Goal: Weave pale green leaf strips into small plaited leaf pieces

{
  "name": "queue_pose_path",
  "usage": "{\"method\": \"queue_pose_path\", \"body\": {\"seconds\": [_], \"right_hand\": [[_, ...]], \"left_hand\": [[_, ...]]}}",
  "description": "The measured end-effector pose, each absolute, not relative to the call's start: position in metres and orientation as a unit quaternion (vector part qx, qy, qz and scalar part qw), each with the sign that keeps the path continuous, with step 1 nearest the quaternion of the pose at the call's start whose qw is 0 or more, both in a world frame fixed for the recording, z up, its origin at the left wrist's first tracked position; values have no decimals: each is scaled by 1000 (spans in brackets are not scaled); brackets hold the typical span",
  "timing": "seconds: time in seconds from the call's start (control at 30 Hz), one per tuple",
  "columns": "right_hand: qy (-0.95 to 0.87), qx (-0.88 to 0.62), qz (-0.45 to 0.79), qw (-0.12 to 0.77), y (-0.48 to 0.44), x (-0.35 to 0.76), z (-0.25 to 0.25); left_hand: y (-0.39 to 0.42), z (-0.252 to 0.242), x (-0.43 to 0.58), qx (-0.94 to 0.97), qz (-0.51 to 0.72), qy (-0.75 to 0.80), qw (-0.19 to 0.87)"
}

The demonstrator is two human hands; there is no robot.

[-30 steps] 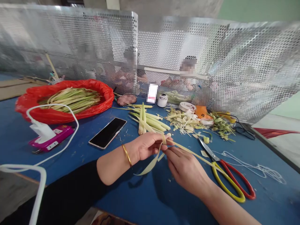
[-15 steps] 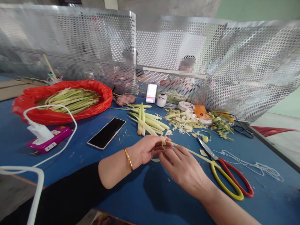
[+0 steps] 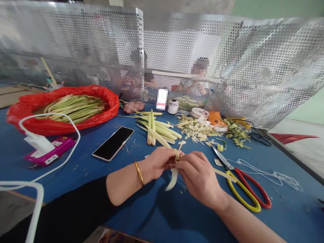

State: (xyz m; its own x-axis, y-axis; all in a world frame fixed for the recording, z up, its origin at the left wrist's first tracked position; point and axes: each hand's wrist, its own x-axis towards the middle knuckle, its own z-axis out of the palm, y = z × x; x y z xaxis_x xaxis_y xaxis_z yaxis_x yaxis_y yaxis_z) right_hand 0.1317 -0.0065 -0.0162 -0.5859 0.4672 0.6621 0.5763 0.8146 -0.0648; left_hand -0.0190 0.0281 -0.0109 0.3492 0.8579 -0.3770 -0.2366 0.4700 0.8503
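Note:
My left hand, with a gold bangle at its wrist, is closed on a pale plant strip that is looped near the fingertips. Against it, my right hand is closed too, its fingers pinching the same strip by the loop. The strip's long end sticks out right of my right hand, over the scissors. A whitish curved tail hangs below the fingers. Just beyond my hands lies a pile of pale green leaf stalks. Scissors with one red and one yellow handle lie at the right.
A red plastic bag of long green stalks stands at the left. Nearer are a purple power strip with a white cable and a phone. Leaf scraps, tape and white string lie right. A perforated metal screen stands behind.
My right hand has turned and lifted slightly at the loop. The whitish tail now hangs down below the fingers. My left hand stays nearly in place, and the view has shifted slightly.

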Motion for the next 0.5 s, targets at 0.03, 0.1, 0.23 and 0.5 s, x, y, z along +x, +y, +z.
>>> {"method": "queue_pose_path", "body": {"seconds": [0.03,0.1,0.23,0.5], "right_hand": [[-860,-331,-37,387,-6,133,-15],[-799,-403,40,444,-6,136,-12],[-700,-512,151,475,-1,142,-9],[-590,-582,405,386,18,150,-15]], "left_hand": [[27,-9,-19,361,370,435,737],[26,-6,-18,367,362,445,732],[25,-2,-17,407,342,464,708],[23,0,-18,478,338,437,683]]}}
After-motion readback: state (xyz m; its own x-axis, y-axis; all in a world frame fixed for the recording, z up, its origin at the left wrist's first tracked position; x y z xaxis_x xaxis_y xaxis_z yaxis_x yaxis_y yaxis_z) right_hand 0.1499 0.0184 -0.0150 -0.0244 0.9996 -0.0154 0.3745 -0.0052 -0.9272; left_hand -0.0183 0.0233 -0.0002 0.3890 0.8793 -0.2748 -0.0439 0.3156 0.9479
